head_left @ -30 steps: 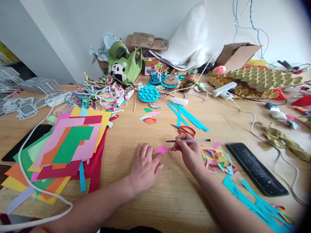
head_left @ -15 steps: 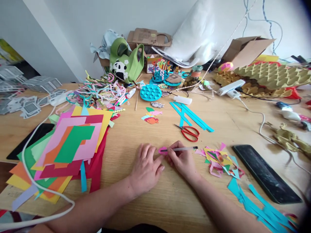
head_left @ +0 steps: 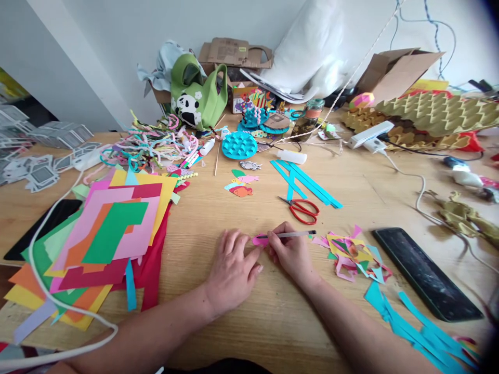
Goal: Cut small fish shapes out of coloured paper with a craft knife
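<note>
A small pink paper cutout [head_left: 258,240] lies on the wooden table [head_left: 249,322] between my hands. My left hand [head_left: 233,269] rests flat beside it, fingers stretched out, fingertips touching its left edge. My right hand [head_left: 290,250] is closed on a thin pen [head_left: 292,235], whose tip rests on the pink cutout. Just behind my right hand lie red-handled scissors [head_left: 302,209], shut.
A stack of coloured paper sheets [head_left: 105,234] covers the left. Paper scraps [head_left: 353,254] and a black phone [head_left: 427,272] lie right. Teal strips [head_left: 307,184], small paper fish [head_left: 239,184], a green panda bag [head_left: 198,101], pipe cleaners [head_left: 152,148] and boxes fill the back.
My right hand came down and left with the pen, so its tip now sits on the pink cutout. My left hand stayed in place.
</note>
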